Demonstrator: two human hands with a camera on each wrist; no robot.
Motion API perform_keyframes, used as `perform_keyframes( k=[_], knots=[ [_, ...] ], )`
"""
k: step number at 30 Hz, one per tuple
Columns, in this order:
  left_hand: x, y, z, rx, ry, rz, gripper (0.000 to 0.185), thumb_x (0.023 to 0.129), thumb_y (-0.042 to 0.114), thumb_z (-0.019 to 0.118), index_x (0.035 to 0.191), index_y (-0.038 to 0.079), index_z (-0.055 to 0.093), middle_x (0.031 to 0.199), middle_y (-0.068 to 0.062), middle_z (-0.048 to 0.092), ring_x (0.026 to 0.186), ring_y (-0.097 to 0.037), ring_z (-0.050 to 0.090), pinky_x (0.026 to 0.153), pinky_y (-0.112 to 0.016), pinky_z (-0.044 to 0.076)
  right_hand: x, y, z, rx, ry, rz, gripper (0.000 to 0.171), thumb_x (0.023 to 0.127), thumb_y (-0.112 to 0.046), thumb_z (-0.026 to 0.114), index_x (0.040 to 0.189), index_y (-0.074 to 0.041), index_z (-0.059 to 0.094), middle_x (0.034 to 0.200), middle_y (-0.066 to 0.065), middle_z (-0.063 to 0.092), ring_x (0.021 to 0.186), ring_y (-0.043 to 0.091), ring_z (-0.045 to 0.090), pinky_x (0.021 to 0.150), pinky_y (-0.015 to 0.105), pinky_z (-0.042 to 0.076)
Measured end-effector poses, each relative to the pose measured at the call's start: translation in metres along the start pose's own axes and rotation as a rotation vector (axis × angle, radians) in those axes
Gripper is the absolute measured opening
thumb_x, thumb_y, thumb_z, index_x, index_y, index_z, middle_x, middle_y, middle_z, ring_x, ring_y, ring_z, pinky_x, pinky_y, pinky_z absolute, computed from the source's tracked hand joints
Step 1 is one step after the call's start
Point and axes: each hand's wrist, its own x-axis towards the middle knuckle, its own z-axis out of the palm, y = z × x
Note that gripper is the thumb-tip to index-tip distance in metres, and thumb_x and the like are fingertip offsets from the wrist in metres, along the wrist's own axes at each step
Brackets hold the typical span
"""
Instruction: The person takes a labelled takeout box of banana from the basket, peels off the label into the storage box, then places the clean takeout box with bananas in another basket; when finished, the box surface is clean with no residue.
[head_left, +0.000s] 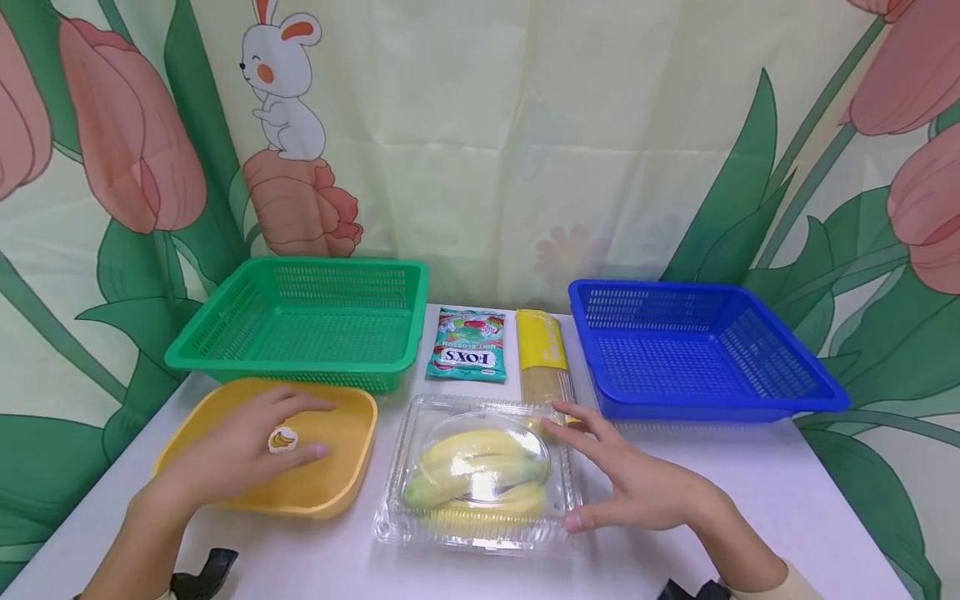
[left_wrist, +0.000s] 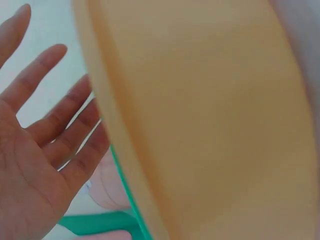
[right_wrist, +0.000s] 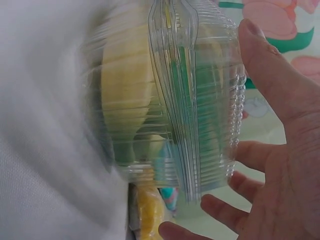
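L hand (head_left: 240, 454) flat, fingers straight, over yellow tray (head_left: 348, 475), holding nothing. Clamshell (head_left: 480, 475) w/ bananas (head_left: 480, 471) mid-table, between tray and R hand (head_left: 630, 483). R hand splayed at its right edge, not gripping yet. Probably light, thin, slick, crushes easy; take by side rims.

Green basket (head_left: 307, 321), blue basket (head_left: 697, 346), yellow tray (head_left: 341, 467), yellow bananas (head_left: 476, 475).

In front of you stands a white smooth table (head_left: 750, 467). Behind its far edge hangs a pale yellow cloth backdrop (head_left: 480, 125) printed with pink tulips, green leaves and, at the far left, a white cartoon rabbit (head_left: 283, 79). The light is soft and even.
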Motion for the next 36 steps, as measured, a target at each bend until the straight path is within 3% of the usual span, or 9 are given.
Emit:
perform_keyframes(
  k=[5, 12, 18, 26, 31, 36],
  knots=[
    [0.008, 0.019, 0.01, -0.063, -0.039, 0.02, 0.06, 0.091, 0.058, 0.071, 0.143, 0.03, 0.058, 0.145, 0.007, 0.055, 0.134, -0.028, 0.051, 0.103, -0.061, 0.049, 0.001, -0.002, 0.0, 0.009, -0.002, -0.012, 0.107, 0.085, -0.05, 0.081, 0.166, -0.034, 0.013, 0.171, -0.001, 0.003, 0.154, 0.04, 0.018, 0.104, 0.064, 0.046],
    [0.015, 0.04, 0.025, -0.107, -0.14, 0.05, 0.075, 0.085, 0.068, 0.07, 0.151, 0.04, 0.048, 0.149, 0.002, 0.048, 0.137, -0.03, 0.047, 0.101, -0.058, 0.052, 0.004, -0.006, -0.004, 0.046, -0.041, 0.003, 0.111, 0.088, -0.046, 0.08, 0.167, -0.03, 0.004, 0.17, 0.0, -0.001, 0.154, 0.041, 0.016, 0.105, 0.065, 0.045],
    [0.02, 0.05, 0.035, -0.134, -0.179, 0.08, 0.084, 0.08, 0.068, 0.077, 0.153, 0.04, 0.045, 0.153, 0.002, 0.043, 0.141, -0.031, 0.042, 0.102, -0.061, 0.05, 0.003, -0.004, -0.007, 0.073, -0.008, 0.022, 0.117, 0.086, -0.043, 0.083, 0.165, -0.033, -0.003, 0.17, 0.009, 0.001, 0.147, 0.043, 0.032, 0.104, 0.06, 0.048],
    [0.02, 0.066, 0.048, -0.204, -0.328, 0.082, 0.099, 0.076, 0.063, 0.082, 0.159, 0.043, 0.032, 0.17, -0.01, 0.013, 0.151, -0.041, 0.025, 0.106, -0.064, 0.045, -0.002, 0.005, -0.003, 0.073, 0.002, -0.034, 0.121, 0.084, -0.039, 0.086, 0.166, -0.03, -0.003, 0.17, 0.01, 0.003, 0.148, 0.043, 0.03, 0.103, 0.057, 0.05],
    [0.018, 0.072, 0.054, -0.164, -0.335, 0.07, 0.105, 0.074, 0.069, 0.08, 0.161, 0.041, 0.028, 0.172, -0.01, 0.003, 0.152, -0.041, 0.026, 0.105, -0.06, 0.048, 0.0, 0.007, 0.001, 0.082, 0.0, -0.081, 0.118, 0.085, -0.036, 0.085, 0.166, -0.023, 0.001, 0.17, 0.008, 0.003, 0.15, 0.039, 0.026, 0.104, 0.056, 0.05],
    [0.018, 0.073, 0.059, -0.142, -0.319, 0.092, 0.102, 0.079, 0.069, 0.076, 0.162, 0.037, 0.027, 0.172, -0.01, 0.004, 0.151, -0.038, 0.031, 0.107, -0.057, 0.047, -0.001, 0.006, 0.002, 0.109, -0.01, -0.073, 0.116, 0.086, -0.034, 0.085, 0.165, -0.019, 0.001, 0.17, 0.011, 0.002, 0.15, 0.043, 0.026, 0.104, 0.058, 0.049]
  ],
)
